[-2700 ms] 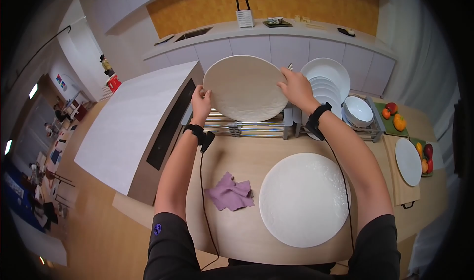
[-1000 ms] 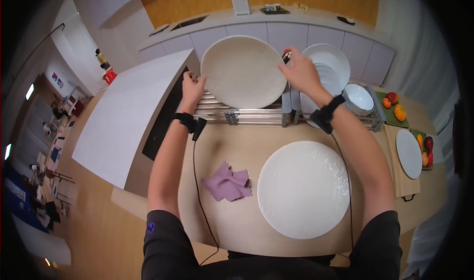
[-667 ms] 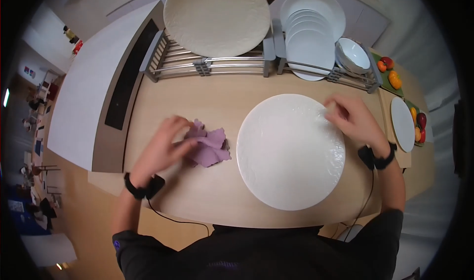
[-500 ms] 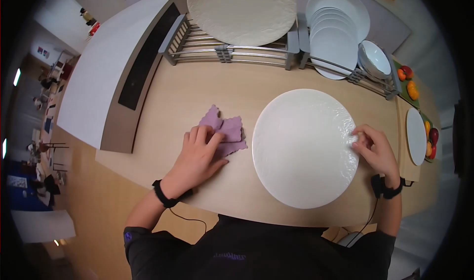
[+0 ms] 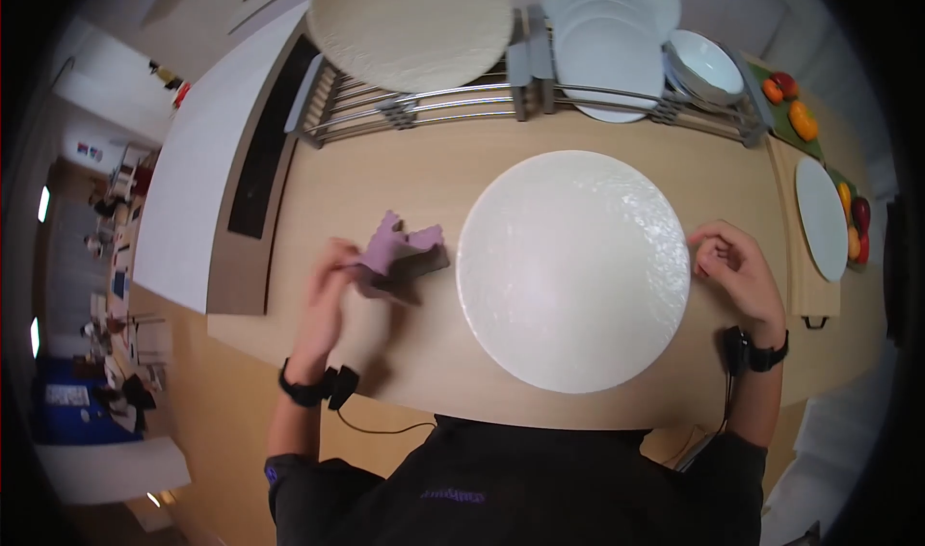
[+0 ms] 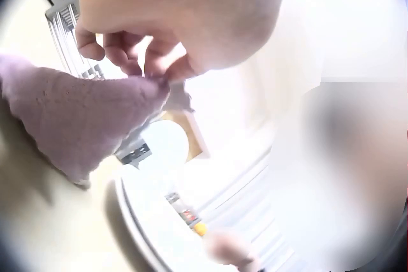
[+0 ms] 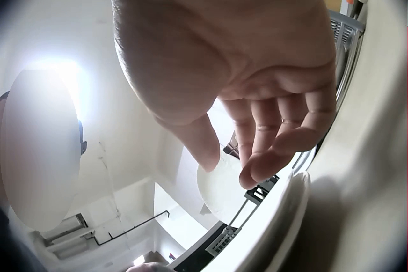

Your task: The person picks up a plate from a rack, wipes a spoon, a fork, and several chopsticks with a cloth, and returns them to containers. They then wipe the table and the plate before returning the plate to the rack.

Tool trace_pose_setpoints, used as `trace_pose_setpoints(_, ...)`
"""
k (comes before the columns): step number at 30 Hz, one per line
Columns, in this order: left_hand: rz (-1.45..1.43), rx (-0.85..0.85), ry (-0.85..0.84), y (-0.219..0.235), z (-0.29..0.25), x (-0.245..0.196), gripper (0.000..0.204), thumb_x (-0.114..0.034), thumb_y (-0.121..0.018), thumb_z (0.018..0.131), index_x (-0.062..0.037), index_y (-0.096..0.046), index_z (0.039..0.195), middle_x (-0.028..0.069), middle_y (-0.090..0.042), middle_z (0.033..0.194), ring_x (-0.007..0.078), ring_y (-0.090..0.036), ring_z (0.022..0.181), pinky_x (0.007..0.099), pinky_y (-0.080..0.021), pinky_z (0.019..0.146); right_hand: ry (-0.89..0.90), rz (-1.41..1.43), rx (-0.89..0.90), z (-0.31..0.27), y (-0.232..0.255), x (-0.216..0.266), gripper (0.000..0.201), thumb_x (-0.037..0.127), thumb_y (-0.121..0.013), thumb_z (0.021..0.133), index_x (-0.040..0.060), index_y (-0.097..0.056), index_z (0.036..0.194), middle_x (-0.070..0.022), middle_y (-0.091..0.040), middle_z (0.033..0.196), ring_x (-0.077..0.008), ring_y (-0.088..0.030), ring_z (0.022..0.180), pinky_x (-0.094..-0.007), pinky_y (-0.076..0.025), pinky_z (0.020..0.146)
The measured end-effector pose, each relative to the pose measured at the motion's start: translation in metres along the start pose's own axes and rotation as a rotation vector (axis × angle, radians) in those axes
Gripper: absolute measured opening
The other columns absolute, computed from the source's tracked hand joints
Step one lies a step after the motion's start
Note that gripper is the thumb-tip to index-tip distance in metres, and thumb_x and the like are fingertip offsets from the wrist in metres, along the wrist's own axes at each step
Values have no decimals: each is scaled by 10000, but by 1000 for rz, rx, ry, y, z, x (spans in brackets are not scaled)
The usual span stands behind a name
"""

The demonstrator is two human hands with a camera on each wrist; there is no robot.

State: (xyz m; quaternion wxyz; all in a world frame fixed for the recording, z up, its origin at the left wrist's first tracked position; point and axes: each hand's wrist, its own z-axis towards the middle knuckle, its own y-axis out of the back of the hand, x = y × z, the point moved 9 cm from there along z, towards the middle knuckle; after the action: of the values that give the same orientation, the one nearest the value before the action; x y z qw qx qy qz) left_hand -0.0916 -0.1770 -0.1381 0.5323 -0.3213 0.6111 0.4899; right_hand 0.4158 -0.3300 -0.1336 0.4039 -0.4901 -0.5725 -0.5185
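Observation:
A purple cloth (image 5: 393,247) is pinched at one corner by my left hand (image 5: 330,291), and part of it is lifted off the table. In the left wrist view the fingertips meet on the cloth (image 6: 76,112), which hangs out to the side. A large white plate (image 5: 573,271) with a textured surface lies flat in the middle of the table. Beside its right rim is my right hand (image 5: 740,274), fingers loosely bent. The right wrist view shows thumb and fingers apart, with nothing between them, near the plate's edge (image 7: 290,218).
A large cream plate (image 5: 409,26) leans in the metal dish rack (image 5: 453,103) at the back. White plates (image 5: 607,59) and bowls (image 5: 706,64) fill its right side. On the right, an oval plate (image 5: 820,218) lies on a wooden board (image 5: 792,238), near vegetables (image 5: 802,120). A large white-topped box (image 5: 207,160) stands left.
Both hands have left the cream plate, which now stands in the rack. The left hand came down to the cloth and lifted part of it. The right hand came to the white plate's right rim.

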Motion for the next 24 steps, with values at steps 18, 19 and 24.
trace_pose_setpoints(18, -438, 140, -188, -25, 111, -156, 410, -131, -426, 927, 85, -641, 1203, 193, -673, 1226, 297, -622, 1159, 406, -444, 1067, -35, 66, 47, -5, -9, -14, 184, 65, -636, 966, 6, -643, 1141, 21, -632, 847, -43, -610, 810, -201, -477, 750)
trace_pose_setpoints(19, -432, 342, -290, -44, 100, -168, 448, -117, -434, 876, 109, -649, 1197, 229, -655, 1268, 337, -604, 1212, 434, -422, 1114, -39, 75, 48, -6, -9, -15, 185, 66, -642, 964, 8, -645, 1139, 23, -630, 845, -41, -606, 805, -200, -474, 747)
trace_pose_setpoints(24, 445, 794, -544, -201, 11, -149, 189, -160, -609, 809, 11, -586, 887, 177, -561, 991, 334, -559, 943, 419, -442, 875, -19, 75, 84, 0, -17, -24, 191, 73, -666, 956, 11, -649, 1136, 31, -621, 841, -36, -586, 781, -194, -462, 733)
